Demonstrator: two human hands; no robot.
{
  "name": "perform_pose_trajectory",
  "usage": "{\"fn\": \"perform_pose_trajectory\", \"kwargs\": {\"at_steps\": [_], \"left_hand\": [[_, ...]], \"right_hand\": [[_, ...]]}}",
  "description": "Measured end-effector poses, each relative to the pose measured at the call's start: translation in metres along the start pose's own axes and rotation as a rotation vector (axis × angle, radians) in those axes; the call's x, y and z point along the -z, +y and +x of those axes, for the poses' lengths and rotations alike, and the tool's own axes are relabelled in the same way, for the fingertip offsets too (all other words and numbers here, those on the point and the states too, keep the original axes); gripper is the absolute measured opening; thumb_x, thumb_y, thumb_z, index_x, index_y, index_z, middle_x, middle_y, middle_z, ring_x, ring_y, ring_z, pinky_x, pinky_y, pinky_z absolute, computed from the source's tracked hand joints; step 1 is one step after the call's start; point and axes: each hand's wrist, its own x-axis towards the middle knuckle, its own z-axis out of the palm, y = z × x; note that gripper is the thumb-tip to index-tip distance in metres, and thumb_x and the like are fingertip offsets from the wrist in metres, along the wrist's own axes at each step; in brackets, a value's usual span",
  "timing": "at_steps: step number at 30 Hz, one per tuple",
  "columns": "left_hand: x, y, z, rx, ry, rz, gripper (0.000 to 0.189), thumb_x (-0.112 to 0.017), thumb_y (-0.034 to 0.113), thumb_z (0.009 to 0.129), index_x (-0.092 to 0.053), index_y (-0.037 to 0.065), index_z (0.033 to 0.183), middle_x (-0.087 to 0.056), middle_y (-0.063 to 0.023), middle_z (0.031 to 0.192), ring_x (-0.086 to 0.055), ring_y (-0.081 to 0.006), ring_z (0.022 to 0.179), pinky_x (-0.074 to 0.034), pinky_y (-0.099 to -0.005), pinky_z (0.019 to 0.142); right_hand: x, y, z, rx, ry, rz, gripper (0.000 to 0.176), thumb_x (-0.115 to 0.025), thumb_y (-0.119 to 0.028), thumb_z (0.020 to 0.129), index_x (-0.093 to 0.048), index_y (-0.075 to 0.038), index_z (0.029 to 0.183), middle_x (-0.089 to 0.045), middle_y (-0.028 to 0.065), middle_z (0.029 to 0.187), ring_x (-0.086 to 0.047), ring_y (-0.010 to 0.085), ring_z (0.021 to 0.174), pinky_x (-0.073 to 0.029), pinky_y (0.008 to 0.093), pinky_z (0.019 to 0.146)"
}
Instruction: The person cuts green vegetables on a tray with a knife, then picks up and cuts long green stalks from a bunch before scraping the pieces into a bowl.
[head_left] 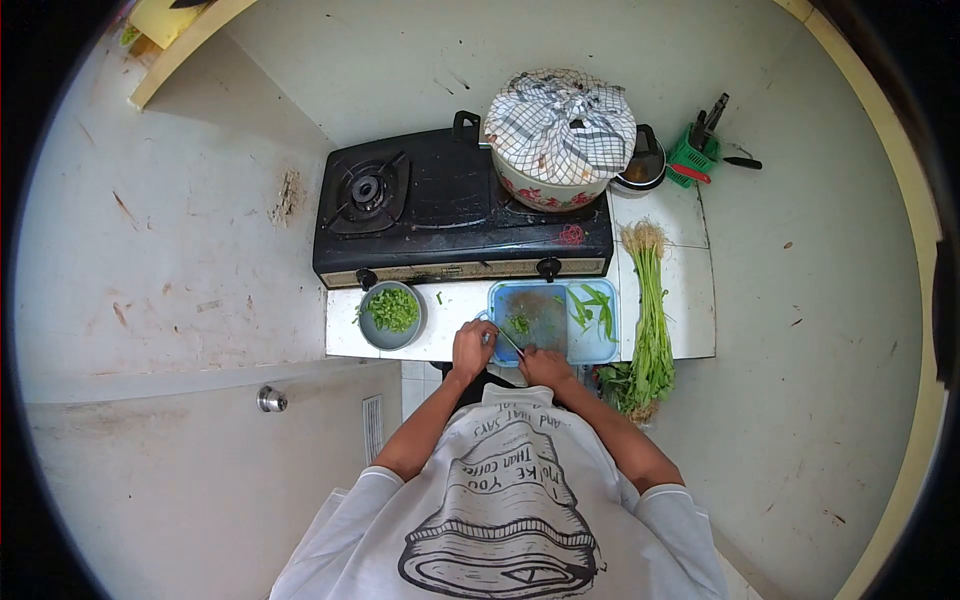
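My right hand (546, 367) grips a knife (509, 341) at the front edge of a blue cutting board (606, 352). The blade points up and left over the board. At the board's left edge, beside its handle, my left hand (474, 350) has its fingers curled inward; what they hold, if anything, is hidden. Just past the blade lies a small heap of chopped greens (519, 323). Longer green pieces (593, 309) rest on the board's right part. To the left stands a grey bowl (417, 336) holding chopped greens.
Behind the board is a black gas stove (440, 230), bearing a large pot (550, 193) covered with a checked cloth (560, 115). A bunch of leafy stalks with roots (652, 310) lies on the right. A green basket (690, 158) with knives stands at the back right.
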Motion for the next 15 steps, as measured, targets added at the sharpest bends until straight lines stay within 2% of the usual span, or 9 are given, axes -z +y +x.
{"fn": "perform_pose_trajectory", "kwargs": {"at_steps": [4,7,10,15], "left_hand": [[-0.001,0.001,-0.001,0.045,0.017,-0.048,0.01,-0.072,0.004,0.081,-0.075,0.006,0.09,-0.072,-0.0117,0.088,-0.067,-0.0351,0.088,-0.053,-0.0437,0.083],[0.0,0.003,0.003,-0.017,0.041,-0.033,0.01,-0.073,0.005,0.081,-0.075,0.006,0.091,-0.072,-0.0115,0.089,-0.067,-0.0347,0.089,-0.053,-0.0433,0.084],[-0.002,0.008,0.009,-0.008,0.032,-0.007,0.01,-0.073,0.005,0.081,-0.076,0.006,0.09,-0.072,-0.0114,0.09,-0.067,-0.0348,0.088,-0.053,-0.0436,0.083],[-0.006,0.01,0.016,0.054,0.02,0.019,0.006,-0.073,0.007,0.082,-0.076,0.007,0.087,-0.073,-0.0124,0.091,-0.068,-0.0336,0.089,-0.053,-0.0426,0.084]], "right_hand": [[0.009,-0.001,0.009,-0.043,0.013,0.003,0.038,-0.052,-0.033,0.1,-0.065,0.003,0.099,-0.074,0.0253,0.082,-0.075,0.0413,0.078,-0.06,0.0543,0.073],[0.013,0.004,0.005,-0.027,0.027,0.058,0.04,-0.052,-0.033,0.1,-0.065,0.005,0.098,-0.073,0.0262,0.081,-0.074,0.0425,0.077,-0.059,0.0548,0.072],[0.007,0.007,0.0,-0.022,0.045,0.052,0.044,-0.051,-0.039,0.102,-0.065,0.003,0.101,-0.072,0.0282,0.079,-0.072,0.0461,0.076,-0.058,0.0569,0.073],[0.015,0.005,-0.007,-0.014,0.005,0.063,0.045,-0.051,-0.039,0.101,-0.065,0.004,0.101,-0.072,0.0286,0.08,-0.072,0.0471,0.076,-0.059,0.057,0.073]]}}
